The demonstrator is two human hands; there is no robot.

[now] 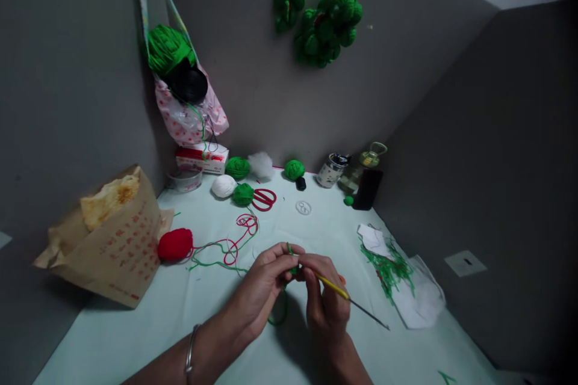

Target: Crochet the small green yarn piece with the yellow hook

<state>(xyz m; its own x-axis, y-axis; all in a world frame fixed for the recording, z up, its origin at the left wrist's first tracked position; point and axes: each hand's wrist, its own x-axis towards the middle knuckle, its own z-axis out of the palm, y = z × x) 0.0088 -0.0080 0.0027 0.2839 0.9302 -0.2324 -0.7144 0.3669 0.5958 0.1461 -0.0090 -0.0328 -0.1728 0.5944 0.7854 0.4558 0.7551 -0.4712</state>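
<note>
My left hand (pixel 264 283) is closed on a small green crochet piece (pixel 294 269), which the fingers mostly hide. Green yarn (pixel 289 248) loops over its index finger, and a strand hangs below the palm. My right hand (pixel 329 301) grips a crochet hook (pixel 335 287) by its yellow handle, with one thin metal end pointing down to the right. The hook's other end meets the crochet piece, hidden between the fingertips. A small orange bit (pixel 342 280) shows beside the right hand. Tangled green and red yarn (pixel 230 251) lies left of the hands, near a red yarn ball (pixel 175 245).
A paper bag with flatbread (pixel 130 246) stands at left. Farther back are red-handled scissors (pixel 264 199), green yarn balls (pixel 237 167), a white ball (pixel 223 186), a tin (pixel 330 171) and a phone (pixel 368 189). Green yarn scraps (pixel 388 271) lie at right.
</note>
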